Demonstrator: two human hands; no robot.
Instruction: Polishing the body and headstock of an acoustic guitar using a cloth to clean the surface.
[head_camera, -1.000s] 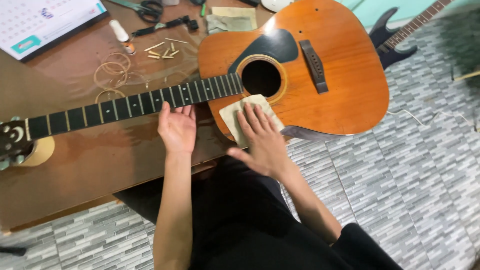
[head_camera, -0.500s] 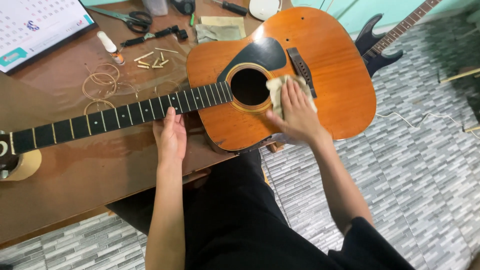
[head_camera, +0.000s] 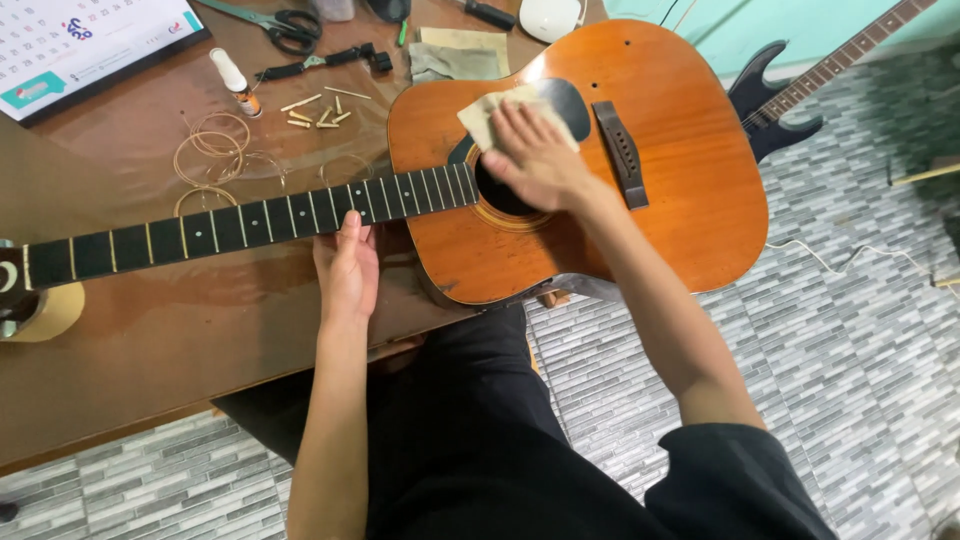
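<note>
The acoustic guitar (head_camera: 590, 170) lies face up, stringless, its body hanging over the near right edge of the tabletop (head_camera: 150, 330) and its neck (head_camera: 250, 225) running left toward the far left end, where the headstock rests on a roll of tape (head_camera: 45, 310). The right hand (head_camera: 535, 155) lies flat, fingers spread and together on nothing, pressing a small beige cloth (head_camera: 490, 112) onto the top between the soundhole and the dark pickguard. The left hand (head_camera: 347, 270) rests open against the near side of the neck where it meets the body, clamped on nothing, just steadying. To my eye the wiping goes best with the palm kept flat so the cloth stays folded under it, with light even pressure in strokes that follow the grain, and care around the bridge (head_camera: 622, 152), whose empty pin holes could snag a corner. Since so much of the body overhangs the edge, the steadying hand ought to bear down firmly. Coiled strings (head_camera: 215, 150), bridge pins (head_camera: 318, 110), a small bottle (head_camera: 236, 82) and scissors (head_camera: 275, 22) sit toward the far edge, well apart from the cloth.
</note>
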